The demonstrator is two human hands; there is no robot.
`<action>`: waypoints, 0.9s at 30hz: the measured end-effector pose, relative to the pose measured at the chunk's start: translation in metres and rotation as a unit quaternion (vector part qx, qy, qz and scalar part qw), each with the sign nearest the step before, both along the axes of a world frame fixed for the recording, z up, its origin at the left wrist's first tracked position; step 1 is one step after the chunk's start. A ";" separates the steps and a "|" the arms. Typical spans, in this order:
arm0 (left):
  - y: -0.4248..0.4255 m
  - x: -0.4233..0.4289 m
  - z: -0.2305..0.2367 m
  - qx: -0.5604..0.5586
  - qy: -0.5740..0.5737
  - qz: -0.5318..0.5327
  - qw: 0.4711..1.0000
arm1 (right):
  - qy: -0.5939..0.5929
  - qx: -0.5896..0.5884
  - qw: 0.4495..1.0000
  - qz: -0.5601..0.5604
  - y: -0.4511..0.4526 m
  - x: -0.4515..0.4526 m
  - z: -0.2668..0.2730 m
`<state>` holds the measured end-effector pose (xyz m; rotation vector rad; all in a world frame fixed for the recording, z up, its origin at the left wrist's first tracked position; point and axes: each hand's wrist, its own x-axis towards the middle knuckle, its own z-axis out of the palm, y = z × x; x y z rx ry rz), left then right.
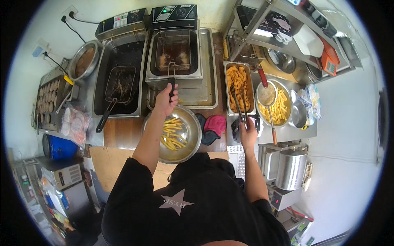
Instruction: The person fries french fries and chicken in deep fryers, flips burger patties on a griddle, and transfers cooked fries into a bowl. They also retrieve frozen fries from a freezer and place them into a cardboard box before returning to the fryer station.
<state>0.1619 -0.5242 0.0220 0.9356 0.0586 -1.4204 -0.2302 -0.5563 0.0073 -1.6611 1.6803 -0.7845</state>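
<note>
My left hand [166, 101] grips the black handle [171, 86] of a wire fryer basket [173, 49], which sits in the oil of the right-hand deep fryer [149, 69]. Bubbling shows at two spots inside it. In my right hand [248, 135] are metal tongs [236, 100], their tips on breaded fried pieces [236, 77] in a rectangular steel pan [253, 103]; I cannot tell whether they pinch one. Below my left wrist, a steel bowl [194, 138] holds some French fries [174, 133].
The left fryer [96, 77] holds another basket [120, 84], its handle pointing toward me. Right of the pan stand a bowl of fries [281, 103] and a strainer [266, 93] lying across it. A metal shelf [277, 43] overhangs the back right. Patties cover a griddle [47, 95] at far left.
</note>
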 end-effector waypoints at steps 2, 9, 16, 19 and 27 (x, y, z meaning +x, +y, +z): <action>0.002 -0.010 -0.004 0.010 -0.028 -0.008 1.000 | -0.023 -0.009 1.000 0.008 -0.005 -0.007 0.003; 0.009 -0.040 0.006 0.021 -0.093 0.000 0.995 | -0.012 -0.001 0.999 0.032 -0.042 -0.012 0.008; 0.024 -0.050 0.023 0.035 -0.124 0.027 0.991 | -0.051 -0.036 0.993 0.105 -0.068 -0.021 -0.008; 0.027 -0.052 0.026 0.032 -0.123 0.038 0.991 | -0.052 0.025 0.995 0.082 -0.070 -0.032 -0.014; 0.027 -0.040 0.017 0.052 -0.085 0.062 0.993 | -0.050 0.062 0.993 0.086 -0.064 -0.051 -0.020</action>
